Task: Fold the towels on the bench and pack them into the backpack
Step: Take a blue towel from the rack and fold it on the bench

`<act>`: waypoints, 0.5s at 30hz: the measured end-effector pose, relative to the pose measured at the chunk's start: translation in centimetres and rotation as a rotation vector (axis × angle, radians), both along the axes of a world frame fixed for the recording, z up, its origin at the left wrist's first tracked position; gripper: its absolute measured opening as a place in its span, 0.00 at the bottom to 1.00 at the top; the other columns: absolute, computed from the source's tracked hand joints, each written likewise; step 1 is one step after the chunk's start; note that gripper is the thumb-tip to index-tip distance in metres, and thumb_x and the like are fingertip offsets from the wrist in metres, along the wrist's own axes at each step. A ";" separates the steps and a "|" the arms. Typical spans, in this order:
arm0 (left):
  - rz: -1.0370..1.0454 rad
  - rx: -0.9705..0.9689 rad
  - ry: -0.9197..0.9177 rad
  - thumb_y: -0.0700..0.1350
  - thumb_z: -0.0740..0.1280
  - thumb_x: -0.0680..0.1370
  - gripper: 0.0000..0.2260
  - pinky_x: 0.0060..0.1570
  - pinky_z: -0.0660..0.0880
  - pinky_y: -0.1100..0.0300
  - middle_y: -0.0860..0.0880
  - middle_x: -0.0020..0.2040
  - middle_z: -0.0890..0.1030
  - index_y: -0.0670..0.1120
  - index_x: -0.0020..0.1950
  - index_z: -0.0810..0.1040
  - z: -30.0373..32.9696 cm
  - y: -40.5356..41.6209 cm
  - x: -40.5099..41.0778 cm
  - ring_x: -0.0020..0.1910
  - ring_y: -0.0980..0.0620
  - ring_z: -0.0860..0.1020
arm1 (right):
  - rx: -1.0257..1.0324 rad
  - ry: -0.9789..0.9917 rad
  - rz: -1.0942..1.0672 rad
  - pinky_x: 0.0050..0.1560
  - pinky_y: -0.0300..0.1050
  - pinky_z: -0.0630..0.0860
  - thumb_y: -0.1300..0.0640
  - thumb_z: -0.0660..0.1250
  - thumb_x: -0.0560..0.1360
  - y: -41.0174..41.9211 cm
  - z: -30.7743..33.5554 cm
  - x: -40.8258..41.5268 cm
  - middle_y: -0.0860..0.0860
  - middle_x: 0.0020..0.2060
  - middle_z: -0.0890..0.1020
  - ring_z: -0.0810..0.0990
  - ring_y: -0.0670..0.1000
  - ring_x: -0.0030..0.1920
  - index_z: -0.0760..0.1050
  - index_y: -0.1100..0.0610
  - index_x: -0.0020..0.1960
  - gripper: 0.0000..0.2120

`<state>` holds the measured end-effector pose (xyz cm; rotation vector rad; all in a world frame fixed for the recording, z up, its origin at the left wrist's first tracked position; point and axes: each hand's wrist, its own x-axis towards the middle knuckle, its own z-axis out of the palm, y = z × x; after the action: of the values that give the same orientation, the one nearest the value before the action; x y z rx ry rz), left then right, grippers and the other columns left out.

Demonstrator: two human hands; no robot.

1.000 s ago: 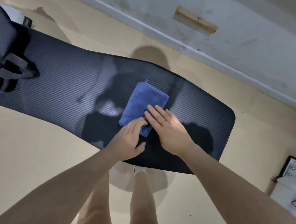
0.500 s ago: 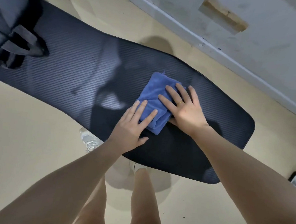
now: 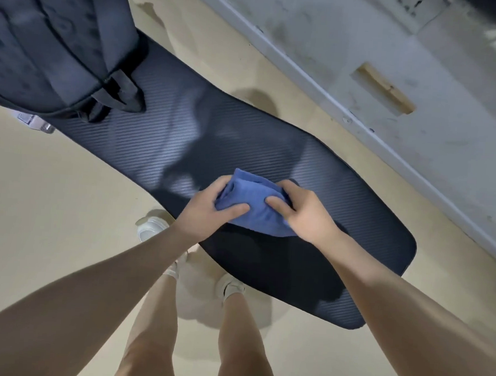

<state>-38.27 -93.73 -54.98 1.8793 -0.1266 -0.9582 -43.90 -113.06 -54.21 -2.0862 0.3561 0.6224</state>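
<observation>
Half a second ago both hands lay flat, fingers spread, on the folded blue towel (image 3: 254, 210); now they have closed around it, and the view has swung so far more of the backpack shows. The left hand (image 3: 210, 211) grips the towel's left end, thumb across the top and fingers curled round the far side. The right hand (image 3: 300, 213) grips the right end the same way, thumb pressed into the cloth. The towel is bunched between them over the near end of the bench (image 3: 314, 168); whether its underside touches the ribbed dark pad or is just clear of it cannot be told. The backpack (image 3: 55, 36), dark grey, stands at the bench's far left end, well apart from the towel, with a black strap (image 3: 122, 93) trailing onto the pad. Nothing lies on the stretch of pad between towel and backpack. A metal bracket (image 3: 36, 121) shows under the bench near the bag. Beneath, on the beige floor (image 3: 51, 205), are the person's legs and pale shoes (image 3: 150, 228). A scuffed grey wall (image 3: 394, 51) runs behind. Count: 1 towel, 1 backpack, 1 bench, 2 hands.
</observation>
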 end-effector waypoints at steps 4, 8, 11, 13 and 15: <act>-0.024 0.027 -0.021 0.51 0.68 0.72 0.11 0.41 0.72 0.75 0.63 0.44 0.79 0.63 0.50 0.70 4.0 3.5 2.9 0.43 0.70 0.76 | 0.193 0.120 -0.034 0.46 0.36 0.70 0.42 0.62 0.74 3.3 3.1 3.4 0.45 0.44 0.79 0.77 0.45 0.45 0.71 0.52 0.60 0.20; 0.015 0.086 -0.094 0.63 0.63 0.66 0.17 0.41 0.73 0.62 0.54 0.44 0.81 0.57 0.50 0.73 6.7 8.3 6.3 0.42 0.60 0.78 | 0.236 0.091 0.023 0.53 0.30 0.69 0.50 0.71 0.71 7.5 6.1 8.4 0.44 0.51 0.76 0.75 0.44 0.54 0.60 0.53 0.71 0.33; 0.089 0.110 -0.117 0.63 0.62 0.65 0.21 0.39 0.72 0.60 0.47 0.43 0.81 0.49 0.49 0.74 7.9 12.1 9.2 0.38 0.55 0.76 | 0.233 0.052 0.139 0.52 0.20 0.65 0.54 0.73 0.69 11.5 7.4 12.3 0.45 0.61 0.72 0.69 0.42 0.62 0.58 0.56 0.73 0.38; 0.125 0.092 -0.105 0.62 0.62 0.65 0.23 0.37 0.70 0.64 0.45 0.42 0.80 0.46 0.49 0.74 8.6 14.4 11.5 0.36 0.58 0.74 | 0.235 0.017 0.202 0.59 0.25 0.62 0.54 0.74 0.68 14.3 7.7 14.8 0.48 0.69 0.66 0.65 0.43 0.68 0.55 0.57 0.74 0.41; 0.145 0.068 -0.079 0.60 0.63 0.66 0.21 0.38 0.71 0.64 0.45 0.43 0.80 0.46 0.49 0.74 9.2 16.3 13.8 0.37 0.59 0.74 | 0.237 0.009 0.219 0.64 0.34 0.63 0.52 0.75 0.67 17.0 7.7 17.2 0.48 0.69 0.67 0.66 0.45 0.68 0.55 0.56 0.74 0.42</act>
<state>-24.48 -77.42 -45.81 1.9605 -0.0042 -0.7986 -26.73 -96.11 -46.52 -1.9076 0.0544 0.7647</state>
